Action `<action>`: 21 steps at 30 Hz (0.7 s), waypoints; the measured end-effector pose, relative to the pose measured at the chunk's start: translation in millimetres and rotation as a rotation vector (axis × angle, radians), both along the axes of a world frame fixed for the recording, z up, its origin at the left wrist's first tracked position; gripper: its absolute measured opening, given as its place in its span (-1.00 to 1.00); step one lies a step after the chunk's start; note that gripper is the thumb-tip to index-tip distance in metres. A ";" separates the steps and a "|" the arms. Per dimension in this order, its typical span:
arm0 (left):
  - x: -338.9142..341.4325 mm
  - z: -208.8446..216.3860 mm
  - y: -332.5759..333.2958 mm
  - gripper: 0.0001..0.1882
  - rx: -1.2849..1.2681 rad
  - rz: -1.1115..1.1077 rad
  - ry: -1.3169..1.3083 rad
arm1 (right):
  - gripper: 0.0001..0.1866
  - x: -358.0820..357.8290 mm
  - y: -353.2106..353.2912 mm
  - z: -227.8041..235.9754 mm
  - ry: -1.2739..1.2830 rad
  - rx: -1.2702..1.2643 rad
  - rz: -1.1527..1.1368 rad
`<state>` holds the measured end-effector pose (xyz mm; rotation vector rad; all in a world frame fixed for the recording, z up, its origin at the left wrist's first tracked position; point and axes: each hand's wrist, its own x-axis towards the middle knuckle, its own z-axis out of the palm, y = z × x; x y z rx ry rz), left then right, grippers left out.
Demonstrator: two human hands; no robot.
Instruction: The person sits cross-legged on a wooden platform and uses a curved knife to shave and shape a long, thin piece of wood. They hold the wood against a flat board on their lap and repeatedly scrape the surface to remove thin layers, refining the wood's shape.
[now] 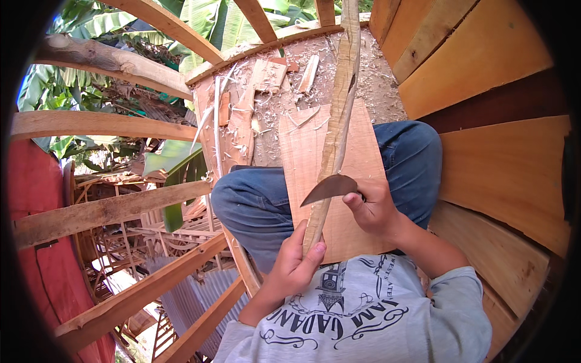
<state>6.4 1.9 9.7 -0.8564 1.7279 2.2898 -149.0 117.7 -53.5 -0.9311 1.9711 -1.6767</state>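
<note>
My left hand [296, 263] is closed round the near end of a long wooden strip [334, 136], which slants up and away past the top of the view. A dark split runs along part of the strip. In my right hand [376, 209] is a knife [330, 189] with a broad, curved dark blade, its thumb pressed near the blade's base. The blade lies across the strip just beyond my left hand, its tip pointing left. Most of the knife's handle is hidden in my fingers. Under the strip, a flat wooden board [363, 151] rests over my lap.
Shavings and wood scraps [245, 115] litter the floor [381, 78] ahead. On the left, spaced wooden bars [109, 215] form an open railing with banana leaves and corrugated sheets [200, 302] beyond. A plank wall [496, 163] rises close on my right.
</note>
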 end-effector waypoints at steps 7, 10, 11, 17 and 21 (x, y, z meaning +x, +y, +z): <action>1.0 0.8 -3.2 -0.89 -0.082 -0.017 0.040 | -0.61 -7.7 1.4 -8.2 0.129 -0.021 0.025; 10.3 -4.3 -3.9 -0.88 -0.072 -0.006 0.066 | -0.62 -12.6 4.8 -7.6 0.360 0.001 0.188; 11.1 -2.1 -4.2 -0.89 -0.063 0.044 0.070 | -0.61 -12.6 1.3 -5.9 0.302 -0.012 0.162; 9.1 5.8 -6.2 -0.85 -0.088 0.003 0.022 | -0.57 -2.0 -9.7 -3.7 0.123 -0.109 0.054; 5.8 8.3 -9.1 -0.86 -0.050 0.004 0.034 | -0.56 -8.2 0.3 -10.8 0.185 -0.055 0.115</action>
